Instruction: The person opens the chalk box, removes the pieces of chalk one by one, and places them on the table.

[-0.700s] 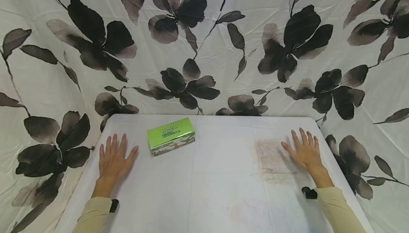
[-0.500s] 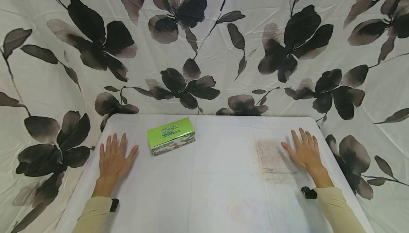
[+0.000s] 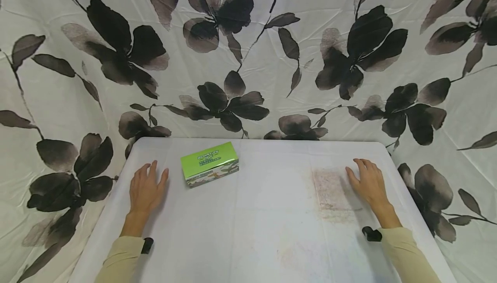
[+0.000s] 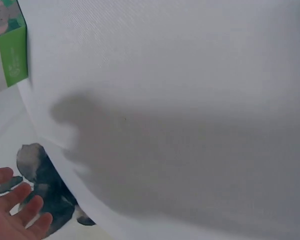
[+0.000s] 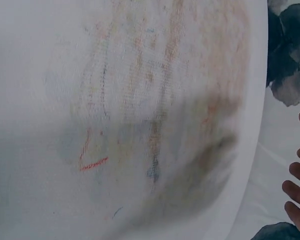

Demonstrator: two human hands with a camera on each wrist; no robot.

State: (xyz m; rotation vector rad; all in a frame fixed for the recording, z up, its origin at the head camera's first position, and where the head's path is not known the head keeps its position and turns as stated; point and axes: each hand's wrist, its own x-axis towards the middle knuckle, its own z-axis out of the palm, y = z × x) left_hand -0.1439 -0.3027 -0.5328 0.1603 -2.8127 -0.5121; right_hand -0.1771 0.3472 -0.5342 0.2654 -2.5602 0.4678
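A green box with printed lettering on top and a picture strip on its side lies at the back left of the white table. To the left of this box is my left hand, apart from it, with loosely bent fingers and nothing held. My right hand is near the table's right edge, beside a reddish-brown stain; its fingers are relaxed and hold nothing. In the left wrist view a corner of the box shows at upper left, and the fingertips at lower left.
The white table bears faint coloured smears. Behind it hangs a white cloth printed with dark flowers. Each wrist carries a small black camera, the left one and the right one. Crayon-like marks show in the right wrist view.
Both hands had lain flat with fingers spread. Now their fingers are drawn in and bent, and the left hand has shifted slightly right. The box stays on the table.
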